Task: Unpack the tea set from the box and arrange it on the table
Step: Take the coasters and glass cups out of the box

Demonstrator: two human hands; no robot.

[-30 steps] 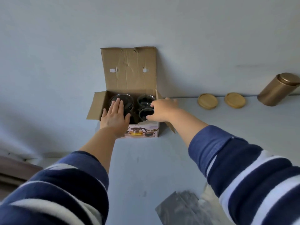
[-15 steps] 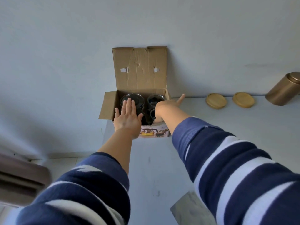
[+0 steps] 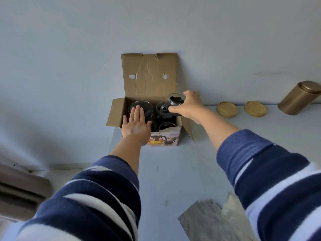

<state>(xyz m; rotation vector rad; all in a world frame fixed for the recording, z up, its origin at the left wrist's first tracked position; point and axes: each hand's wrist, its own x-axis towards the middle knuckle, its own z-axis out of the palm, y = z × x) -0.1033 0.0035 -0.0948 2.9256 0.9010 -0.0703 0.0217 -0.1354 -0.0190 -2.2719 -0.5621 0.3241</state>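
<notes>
Fingers of the left hand (image 3: 137, 121) lie straight and together, flat on the lid of the glass teapot (image 3: 141, 108) that still sits in the left compartment of the cardboard box (image 3: 163, 138), apparently steadying the box. This hand has barely shifted over the last second.

To its right, two more glass cups remain inside: one at the back (image 3: 161, 107) and one at the front (image 3: 167, 126), just behind the printed front panel.

The real change is on the right. A second ago the right hand (image 3: 188, 106) was down at the box's right compartments with its fingers curled over the rims; now it has risen, and its fingers (image 3: 175, 110) are wrapped around a glass cup (image 3: 175, 100), thumb below and the others over the far side. The cup is tilted with its mouth towards the camera, held above the box's right rear corner and clear of the rim.

That suggests the first piece is out, or nearly so, and the unpacking is at an early stage: teapot and at least two cups are still to come. The next move likely calls for setting the cup on the bare counter (image 3: 173, 171) to the right of the box, where two round wooden lids (image 3: 227, 109) and a gold canister (image 3: 299, 97) stand along the wall.
</notes>
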